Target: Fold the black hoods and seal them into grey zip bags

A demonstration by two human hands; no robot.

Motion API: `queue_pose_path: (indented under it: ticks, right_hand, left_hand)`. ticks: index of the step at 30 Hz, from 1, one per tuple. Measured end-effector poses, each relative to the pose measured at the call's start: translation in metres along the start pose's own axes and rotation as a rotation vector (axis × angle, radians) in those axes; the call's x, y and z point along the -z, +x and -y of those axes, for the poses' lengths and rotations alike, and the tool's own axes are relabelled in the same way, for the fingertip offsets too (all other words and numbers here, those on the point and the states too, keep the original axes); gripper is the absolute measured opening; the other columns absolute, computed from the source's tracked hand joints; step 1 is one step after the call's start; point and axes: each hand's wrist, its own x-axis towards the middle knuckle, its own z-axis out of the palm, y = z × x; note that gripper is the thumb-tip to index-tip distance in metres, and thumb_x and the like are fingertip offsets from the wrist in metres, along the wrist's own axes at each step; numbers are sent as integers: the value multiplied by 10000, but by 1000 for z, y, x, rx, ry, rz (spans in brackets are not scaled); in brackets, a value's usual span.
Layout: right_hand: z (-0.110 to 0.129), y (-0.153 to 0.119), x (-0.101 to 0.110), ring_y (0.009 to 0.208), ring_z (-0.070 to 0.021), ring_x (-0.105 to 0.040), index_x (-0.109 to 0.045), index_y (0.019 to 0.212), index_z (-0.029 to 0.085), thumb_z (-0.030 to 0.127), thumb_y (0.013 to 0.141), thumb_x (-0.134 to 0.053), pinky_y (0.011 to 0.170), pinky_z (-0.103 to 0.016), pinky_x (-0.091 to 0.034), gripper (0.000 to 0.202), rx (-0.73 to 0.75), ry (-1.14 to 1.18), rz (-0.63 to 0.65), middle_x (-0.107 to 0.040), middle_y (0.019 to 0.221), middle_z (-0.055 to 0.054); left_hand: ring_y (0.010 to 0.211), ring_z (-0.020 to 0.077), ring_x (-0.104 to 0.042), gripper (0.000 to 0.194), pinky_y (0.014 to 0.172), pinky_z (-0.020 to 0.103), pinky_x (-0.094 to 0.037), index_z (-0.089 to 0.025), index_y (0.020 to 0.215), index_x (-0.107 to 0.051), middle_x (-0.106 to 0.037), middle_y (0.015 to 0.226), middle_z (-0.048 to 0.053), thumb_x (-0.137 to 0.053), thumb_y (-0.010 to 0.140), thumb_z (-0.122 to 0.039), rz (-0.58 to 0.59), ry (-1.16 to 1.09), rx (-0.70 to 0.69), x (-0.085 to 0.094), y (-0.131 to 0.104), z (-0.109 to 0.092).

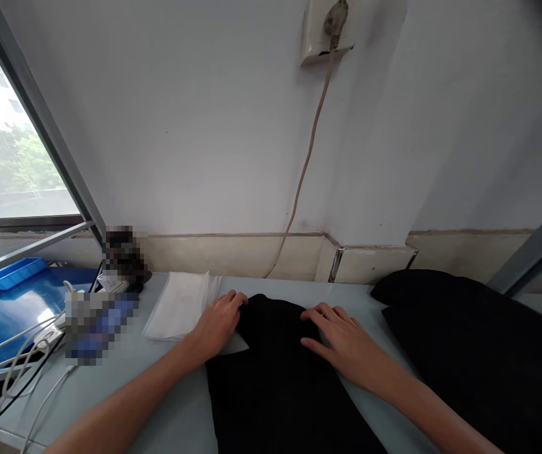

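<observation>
- Black fabric piece (280,391) lay on the grey table (171,403), lower centre of frame, narrow end uppermost.
- Left hand (221,320): fingers curled at its upper-left edge; could not tell whether they pinched it.
- Right hand (339,340): thumb and fingers apart, on its upper-right edge.
- Handling (judged): light, limp, not fragile, likely to crease; best hold seemed both upper edges, evenly.

two hands: one left hand (218,323), one right hand (345,348). black fabric in two masses: one black cloth (277,391), one dark pile (479,353), layers too dark to count. one stack of white sheets (178,307), number unclear. one socket (317,28), one plug (335,19), one blue tray (15,275), one window (15,151).
</observation>
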Motion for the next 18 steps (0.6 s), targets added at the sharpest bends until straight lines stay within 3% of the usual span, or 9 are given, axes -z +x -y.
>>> queue_pose_path:
  ticks: [5, 7, 11, 13, 14, 16, 18]
  right_hand:
    - [-11, -1, -9, 1217, -428, -597, -674, 1252, 221, 423, 1013, -562, 927, -570, -525, 332, -53, -175, -82, -681, 1304, -152]
    - [-12, 0, -8, 1238, -436, -583, -654, 1283, 219, 388, 1011, -546, 936, -582, -520, 338, -55, -199, -140, -651, 1364, -165]
    - [4, 1, 6, 1108, -344, -627, -628, 1281, 240, 320, 1050, -451, 910, -494, -540, 302, 29, -23, -114, -662, 1270, -136]
    - [17, 0, 16, 1087, -296, -625, -643, 1246, 262, 325, 1079, -420, 954, -454, -527, 286, 111, 118, -5, -673, 1194, -97]
    - [22, -2, 20, 1101, -284, -619, -653, 1239, 272, 346, 1082, -438, 985, -445, -517, 276, 144, 176, 59, -672, 1183, -82]
    - [30, -4, 25, 1176, -285, -598, -657, 1280, 286, 400, 1051, -528, 1041, -445, -495, 287, 169, 253, 175, -659, 1242, -72]
    - [33, -7, 26, 1319, -324, -531, -602, 1411, 290, 454, 949, -680, 1106, -475, -460, 495, 132, 276, 263, -593, 1414, -92]
  left_hand:
    - [1012, 239, -618, 355, 887, 395, -512, -220, 1199, -489, -579, 1127, 70, -388, 920, -27, -139, 99, 190, 8, 3, 9]
    - [1019, 240, -614, 325, 895, 401, -516, -217, 1178, -498, -561, 1121, 71, -441, 903, -53, -157, 21, 238, 8, 4, 12]
    - [854, 167, -614, 295, 803, 341, -545, -219, 1198, -513, -542, 1165, 66, -469, 928, -108, -240, -267, 326, 9, 6, 9]
    - [960, 167, -623, 344, 864, 325, -540, -235, 1229, -529, -550, 1231, 76, -400, 955, -71, -287, -299, 205, 12, 4, 1]
    - [1042, 175, -619, 374, 918, 328, -530, -247, 1241, -546, -561, 1258, 74, -374, 969, -57, -255, -292, 90, 13, 3, -4]
    - [1178, 196, -598, 388, 1022, 353, -499, -275, 1289, -571, -585, 1309, 66, -380, 1013, -79, -113, -270, -135, 15, -1, -14]
    - [1264, 226, -571, 384, 1093, 399, -465, -296, 1390, -538, -585, 1373, 64, -433, 1051, -149, 29, -208, -234, 14, -5, -21]
